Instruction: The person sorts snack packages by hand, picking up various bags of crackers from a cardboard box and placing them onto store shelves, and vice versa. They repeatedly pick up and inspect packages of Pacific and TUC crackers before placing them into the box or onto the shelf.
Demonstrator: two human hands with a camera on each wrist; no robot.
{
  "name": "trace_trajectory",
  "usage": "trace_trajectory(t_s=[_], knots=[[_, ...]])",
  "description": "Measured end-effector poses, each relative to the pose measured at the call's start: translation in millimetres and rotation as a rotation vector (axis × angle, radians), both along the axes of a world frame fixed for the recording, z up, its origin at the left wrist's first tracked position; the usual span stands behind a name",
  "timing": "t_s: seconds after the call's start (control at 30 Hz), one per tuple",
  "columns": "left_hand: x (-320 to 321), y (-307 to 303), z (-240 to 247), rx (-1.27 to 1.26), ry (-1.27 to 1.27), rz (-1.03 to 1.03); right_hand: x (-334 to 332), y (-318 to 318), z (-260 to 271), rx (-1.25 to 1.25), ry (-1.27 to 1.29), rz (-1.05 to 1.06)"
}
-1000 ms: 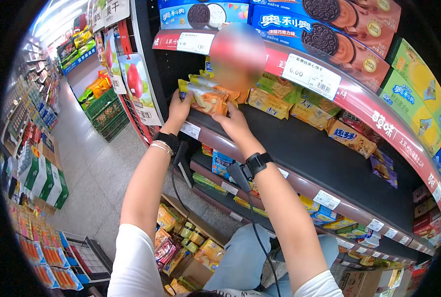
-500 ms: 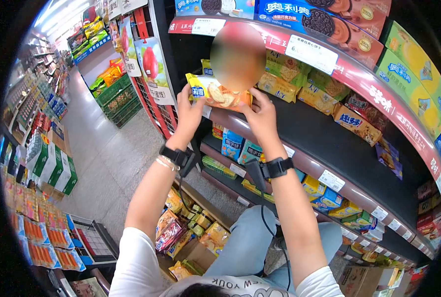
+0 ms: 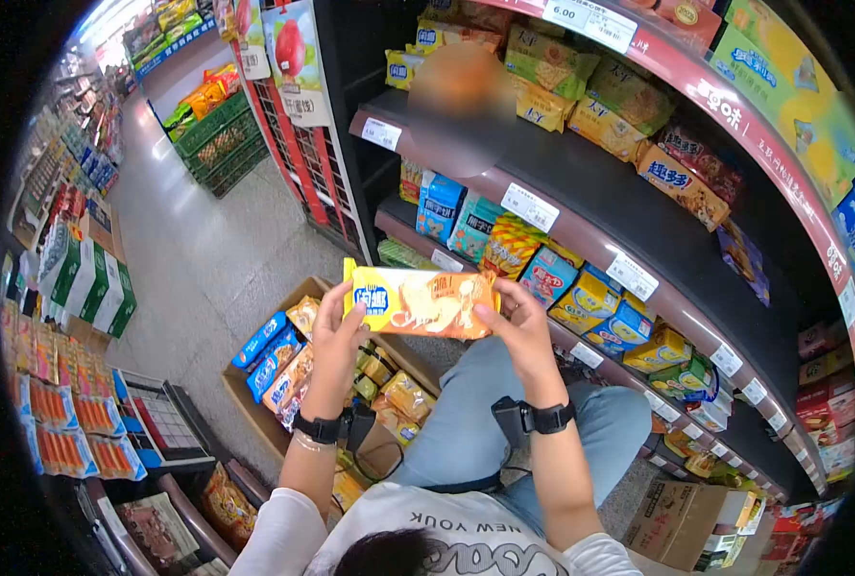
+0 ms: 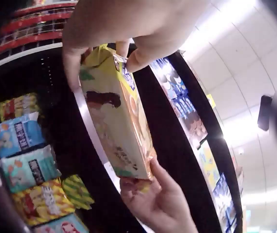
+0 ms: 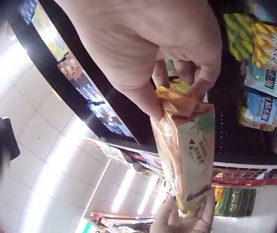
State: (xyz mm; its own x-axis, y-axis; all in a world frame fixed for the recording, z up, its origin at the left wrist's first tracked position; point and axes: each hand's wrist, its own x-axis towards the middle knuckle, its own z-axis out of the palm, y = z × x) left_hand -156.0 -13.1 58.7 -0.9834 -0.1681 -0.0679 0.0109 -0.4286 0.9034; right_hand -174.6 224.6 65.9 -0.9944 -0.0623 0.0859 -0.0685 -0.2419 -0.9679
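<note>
Head view: the biscuit packet (image 3: 422,303) lies level between both hands; the left hand (image 3: 336,331) pinches its yellow end, the right hand (image 3: 518,328) grips its orange end; fingers cover both end seals; the print is too blurred to read; below the left hand a cardboard box (image 3: 252,415), probably of snacks, is partly hidden by the forearm.
</note>
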Motion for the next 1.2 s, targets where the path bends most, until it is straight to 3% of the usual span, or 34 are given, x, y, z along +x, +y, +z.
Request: trace_trajectory(t_s=[0.2, 0.47, 0.57, 0.8, 0.9, 1.03, 1.13, 1.2], knots=[[55, -3, -7, 0.046, -0.030, 0.040, 45, 0, -5, -0.168, -0.128, 0.116], [71, -5, -12, -0.006, -0.004, 0.047, 68, -1, -7, -0.243, -0.212, 0.197], [77, -2, -6, 0.021, -0.031, 0.033, 72, 3, -12, -0.207, -0.287, 0.345], [82, 27, -9, -0.063, 0.033, -0.028, 90, -30, -6, 0.060, 0.073, 0.064], [89, 47, -2, -0.034, 0.101, -0.142, 100, -43, 1, 0.470, 0.308, -0.091], [93, 61, 3, -0.043, 0.158, -0.202, 112, -48, 8, 0.580, 0.533, -0.205], [93, 64, -3, 0.010, 0.172, -0.214, 114, -45, 8, 0.656, 0.575, -0.142], [90, 66, -1, 0.068, 0.054, -0.176, 115, -43, 10, 0.697, 0.579, -0.104]])
